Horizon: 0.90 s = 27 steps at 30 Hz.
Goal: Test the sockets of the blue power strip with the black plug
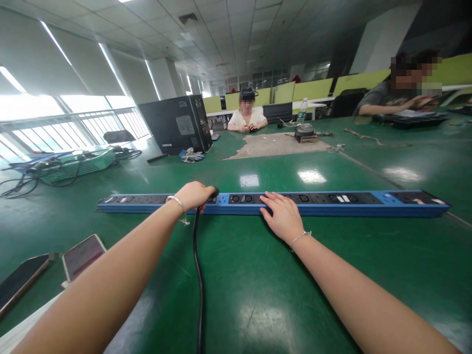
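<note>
View: head camera, looking across a green table (241, 265).
Power strip: one, long, blue casing with black sockets (236, 210); lies flat on the table, its ends pointing toward the table's left and right edges, sockets facing up.
Left hand: on the power strip, left of its middle (193, 194); fingers closed on a plug.
Plug: one, black, mostly hidden by the fingers (215, 192); at the sockets, just left of a light-blue section; whether it is seated cannot be told.
Cable: one, black (199, 280); hangs from below the left hand and runs toward the table's near edge.
Right hand: right of the left hand, well apart from it (283, 212); palm down, fingers spread over the sockets, thumb apart, gripping nothing.
Bracelets: two, one on each wrist (179, 202).
Phones: two, toward the near left corner of the table, one dark (22, 276), one with a pale rim (83, 256).
Basket: green, heaped with cords (90, 161); toward the left edge.
Computer case: black (173, 125); beyond the power strip, left of centre.
Gloves: a crumpled bundle (191, 156); just beside the computer case.
Bottle: clear plastic (302, 113); toward the far edge.
Co-workers: two, one seated at the far edge (248, 119), one toward the far right corner (383, 101).
</note>
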Available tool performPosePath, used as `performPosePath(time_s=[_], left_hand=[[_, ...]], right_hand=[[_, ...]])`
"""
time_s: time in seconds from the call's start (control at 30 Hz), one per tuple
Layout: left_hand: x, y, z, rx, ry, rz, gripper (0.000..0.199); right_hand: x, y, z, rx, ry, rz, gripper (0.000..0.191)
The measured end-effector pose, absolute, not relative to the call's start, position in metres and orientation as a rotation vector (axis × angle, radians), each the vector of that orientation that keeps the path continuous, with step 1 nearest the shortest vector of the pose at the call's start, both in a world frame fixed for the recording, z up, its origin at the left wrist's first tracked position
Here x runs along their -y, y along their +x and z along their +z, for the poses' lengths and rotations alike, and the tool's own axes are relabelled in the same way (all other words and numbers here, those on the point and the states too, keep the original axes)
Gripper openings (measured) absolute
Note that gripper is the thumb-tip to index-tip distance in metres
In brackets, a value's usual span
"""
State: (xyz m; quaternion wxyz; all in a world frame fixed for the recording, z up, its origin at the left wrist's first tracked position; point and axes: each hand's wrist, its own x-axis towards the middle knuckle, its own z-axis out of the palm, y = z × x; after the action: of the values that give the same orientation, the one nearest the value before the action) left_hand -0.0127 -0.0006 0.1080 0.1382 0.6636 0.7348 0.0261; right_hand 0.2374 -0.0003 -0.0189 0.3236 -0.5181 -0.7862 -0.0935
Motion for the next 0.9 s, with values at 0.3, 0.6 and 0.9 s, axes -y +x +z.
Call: performPosePath(time_s=[0.3,0.6,0.9], left_hand=[[-0.017,-0.001,0.085,-2.073,1.809,0.044,0.046],[-0.033,0.015,0.084,-2.095,1.988,-0.25,0.047],[-0.03,0.018,0.08,-2.04,2.02,-0.263,0.049]], right_hand=[[0.0,0.237,-0.02,2.055,-1.361,-0.231,0.032],[0.002,0.235,-0.018,2.027,-1.362,-0.215,0.033],[0.004,0.237,-0.019,2.093,-1.35,-0.232,0.042]])
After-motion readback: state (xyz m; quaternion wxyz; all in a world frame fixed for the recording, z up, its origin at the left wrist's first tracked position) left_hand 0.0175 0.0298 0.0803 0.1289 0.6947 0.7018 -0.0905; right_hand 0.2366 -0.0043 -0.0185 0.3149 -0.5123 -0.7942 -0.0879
